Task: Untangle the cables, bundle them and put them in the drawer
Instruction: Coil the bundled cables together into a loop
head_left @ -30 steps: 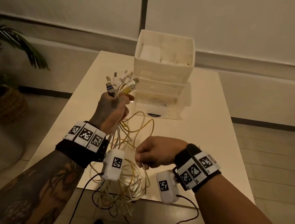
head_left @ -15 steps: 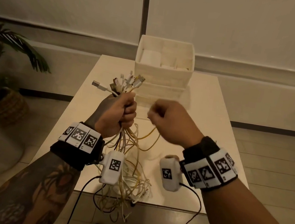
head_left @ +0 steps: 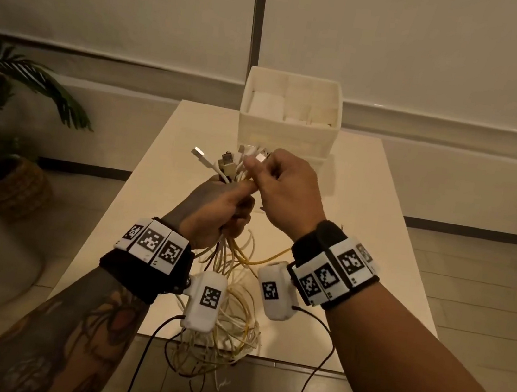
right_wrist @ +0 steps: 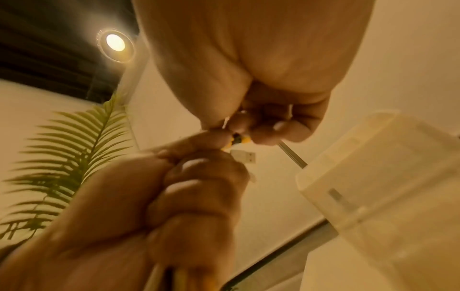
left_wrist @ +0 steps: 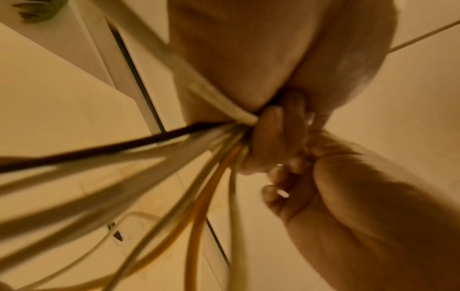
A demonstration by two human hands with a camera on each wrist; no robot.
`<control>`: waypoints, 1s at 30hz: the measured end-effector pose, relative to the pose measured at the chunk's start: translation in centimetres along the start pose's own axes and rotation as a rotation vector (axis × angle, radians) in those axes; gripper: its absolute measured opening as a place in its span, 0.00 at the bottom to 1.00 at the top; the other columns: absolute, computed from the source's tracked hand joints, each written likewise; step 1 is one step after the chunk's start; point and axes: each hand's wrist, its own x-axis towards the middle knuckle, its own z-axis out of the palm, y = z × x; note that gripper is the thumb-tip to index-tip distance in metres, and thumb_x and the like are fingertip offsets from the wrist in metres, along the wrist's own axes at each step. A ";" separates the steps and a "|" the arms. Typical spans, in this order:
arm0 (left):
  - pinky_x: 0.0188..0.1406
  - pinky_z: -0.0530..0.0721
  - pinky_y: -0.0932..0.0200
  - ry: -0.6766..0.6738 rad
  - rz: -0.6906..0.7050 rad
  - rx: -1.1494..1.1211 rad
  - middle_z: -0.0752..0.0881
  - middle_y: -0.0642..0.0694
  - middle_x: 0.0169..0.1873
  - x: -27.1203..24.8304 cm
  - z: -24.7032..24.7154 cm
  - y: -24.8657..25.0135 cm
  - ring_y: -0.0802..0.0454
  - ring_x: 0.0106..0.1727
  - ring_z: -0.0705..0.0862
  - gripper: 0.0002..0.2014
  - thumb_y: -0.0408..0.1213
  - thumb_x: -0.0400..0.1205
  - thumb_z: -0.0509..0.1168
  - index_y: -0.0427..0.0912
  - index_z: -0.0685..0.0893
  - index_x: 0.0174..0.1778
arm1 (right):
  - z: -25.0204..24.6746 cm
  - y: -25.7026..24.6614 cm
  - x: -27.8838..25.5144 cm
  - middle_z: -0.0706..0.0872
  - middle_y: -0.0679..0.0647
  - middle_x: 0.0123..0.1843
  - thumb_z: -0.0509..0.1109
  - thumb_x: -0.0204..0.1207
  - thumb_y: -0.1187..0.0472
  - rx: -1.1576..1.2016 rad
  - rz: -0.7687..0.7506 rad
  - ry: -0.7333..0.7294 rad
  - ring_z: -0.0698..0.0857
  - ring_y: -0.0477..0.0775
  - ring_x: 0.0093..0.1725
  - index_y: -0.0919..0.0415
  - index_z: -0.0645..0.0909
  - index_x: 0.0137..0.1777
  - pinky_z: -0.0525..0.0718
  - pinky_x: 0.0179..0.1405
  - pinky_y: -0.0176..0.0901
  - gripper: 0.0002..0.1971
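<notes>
My left hand (head_left: 222,210) grips a bunch of white and yellow cables (head_left: 229,298) in a fist above the table, their plug ends (head_left: 222,161) sticking up out of it. The loops hang down past the table's front edge. My right hand (head_left: 280,185) is right beside it, fingers curled, pinching a yellow-tipped plug (right_wrist: 237,140) at the top of the bunch. In the left wrist view the cables (left_wrist: 154,163) fan out from the curled fingers (left_wrist: 271,137). A white drawer unit (head_left: 289,123) stands at the table's far end, its top bin open.
The cream table (head_left: 360,243) runs away from me toward a white wall. A potted palm (head_left: 3,113) in a woven basket stands on the floor at the left. Black wrist-camera leads (head_left: 320,357) dangle below both wrists. Tiled floor lies to the right.
My right hand rose from the hanging loops to the plug ends and closed in against the left hand. The left fist lifted slightly with the bunch.
</notes>
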 end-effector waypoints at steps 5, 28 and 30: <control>0.30 0.84 0.58 0.115 0.080 -0.014 0.81 0.37 0.29 0.7 0.1 1.2 0.49 0.29 0.84 0.26 0.56 0.86 0.58 0.35 0.82 0.38 | 2.4 1.0 -2.1 0.87 0.61 0.57 0.74 0.71 0.37 0.575 0.241 -0.445 0.87 0.60 0.58 0.64 0.74 0.66 0.86 0.59 0.60 0.35; 0.34 0.78 0.56 0.393 0.034 -0.134 0.80 0.48 0.29 2.2 -2.9 5.2 0.51 0.29 0.78 0.18 0.51 0.83 0.63 0.47 0.74 0.30 | -2.7 0.9 -1.7 0.70 0.46 0.22 0.65 0.83 0.50 -0.105 0.114 -0.364 0.67 0.42 0.18 0.57 0.72 0.31 0.66 0.20 0.33 0.20; 0.35 0.77 0.55 0.318 -0.075 0.033 0.85 0.42 0.31 1.1 -2.7 5.7 0.48 0.30 0.80 0.25 0.62 0.80 0.61 0.41 0.82 0.35 | -3.2 0.4 -1.0 0.71 0.48 0.23 0.64 0.83 0.50 -0.117 0.124 -0.351 0.68 0.45 0.19 0.58 0.73 0.32 0.68 0.22 0.37 0.19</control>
